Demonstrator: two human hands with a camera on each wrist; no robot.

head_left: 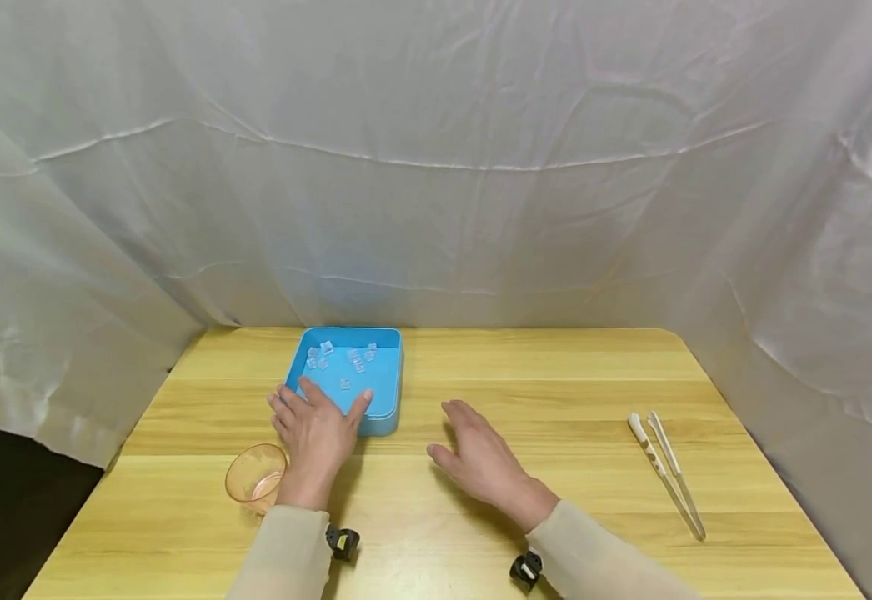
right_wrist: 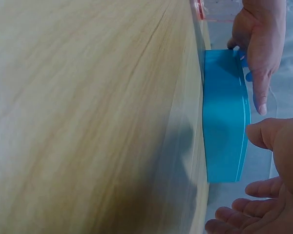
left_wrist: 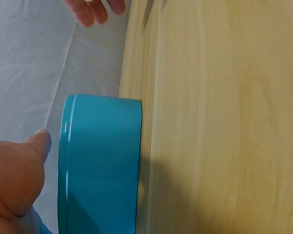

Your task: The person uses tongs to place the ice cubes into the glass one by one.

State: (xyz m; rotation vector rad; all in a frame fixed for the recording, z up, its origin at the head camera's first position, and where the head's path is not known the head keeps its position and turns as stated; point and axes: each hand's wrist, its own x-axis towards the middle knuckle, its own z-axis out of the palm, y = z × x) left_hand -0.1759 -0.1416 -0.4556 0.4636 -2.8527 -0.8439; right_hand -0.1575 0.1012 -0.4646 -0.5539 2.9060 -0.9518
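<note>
A square light-blue box [head_left: 383, 383] without a lid stands at the back left of the table. Several small clear cubes [head_left: 344, 384], like ice cubes, lie scattered inside it. My left hand [head_left: 318, 433], fingers spread, is over the box's near left corner; whether it touches the rim I cannot tell. In the left wrist view, its thumb [left_wrist: 38, 144] stands apart from the box's side wall. To the right of the box, my right hand [head_left: 484, 458] hovers above the table, its fingers extended and holding nothing.
A clear orange-tinted cup [head_left: 235, 492] stands left of my left wrist. White-tipped metal tongs [head_left: 659, 471] lie spread on the right side of the wooden table [head_left: 556, 400]. Grey-white cloth [head_left: 436, 217] hangs behind and at both sides.
</note>
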